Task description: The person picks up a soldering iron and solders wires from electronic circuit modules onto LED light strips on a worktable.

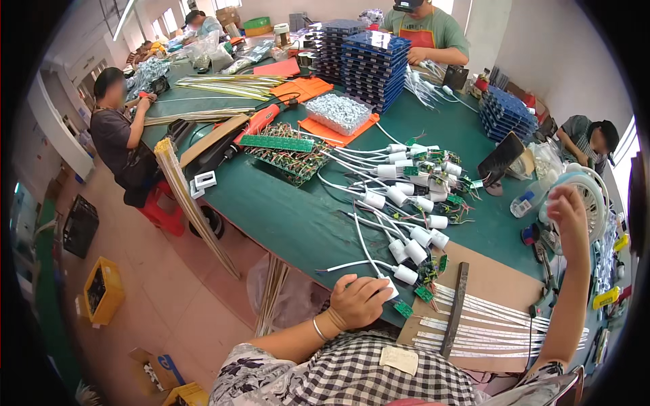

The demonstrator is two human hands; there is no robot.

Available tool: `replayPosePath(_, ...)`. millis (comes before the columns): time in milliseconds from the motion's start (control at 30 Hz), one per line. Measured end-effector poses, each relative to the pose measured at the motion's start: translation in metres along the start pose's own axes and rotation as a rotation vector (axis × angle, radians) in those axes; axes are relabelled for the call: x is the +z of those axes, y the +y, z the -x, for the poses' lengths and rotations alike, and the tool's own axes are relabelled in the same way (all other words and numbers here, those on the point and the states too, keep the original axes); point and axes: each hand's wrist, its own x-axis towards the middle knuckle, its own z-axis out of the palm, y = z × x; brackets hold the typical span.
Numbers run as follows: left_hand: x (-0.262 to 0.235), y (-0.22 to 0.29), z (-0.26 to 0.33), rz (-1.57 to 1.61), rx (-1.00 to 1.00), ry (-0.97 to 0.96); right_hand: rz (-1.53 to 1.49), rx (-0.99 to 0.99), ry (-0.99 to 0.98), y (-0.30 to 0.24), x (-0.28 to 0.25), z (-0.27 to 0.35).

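My left hand is closed around a white plastic housing at the near table edge. Beside its fingers a small green circuit board sticks out. Close by lies another white cylindrical housing with a white cable. My right hand is raised at the right, in front of a white desk fan. Its fingers are curled, and what they hold, if anything, I cannot make out. Several more white housings with cables and green boards are heaped beyond my left hand.
White LED strips lie on a brown board under a dark bar. Farther off are wired boards, a tray of small pale parts and stacked blue trays. Co-workers sit around the green table.
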Motion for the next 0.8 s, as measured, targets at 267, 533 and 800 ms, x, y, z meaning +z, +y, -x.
replayPosePath(267, 0.000, -0.005, -0.009, 0.021, 0.013, 0.021, 0.244, -0.550, -1.626, -0.090, 0.130, 0.157)
replayPosePath(533, -0.002, 0.002, -0.006, 0.048, 0.038, 0.023, 0.287, -0.773, -1.685, -0.088, 0.128, 0.204)
replayPosePath(800, -0.031, 0.003, -0.024, 0.282, -0.086, -0.032, 0.329, -1.158, -0.905, -0.083, 0.081, 0.257)
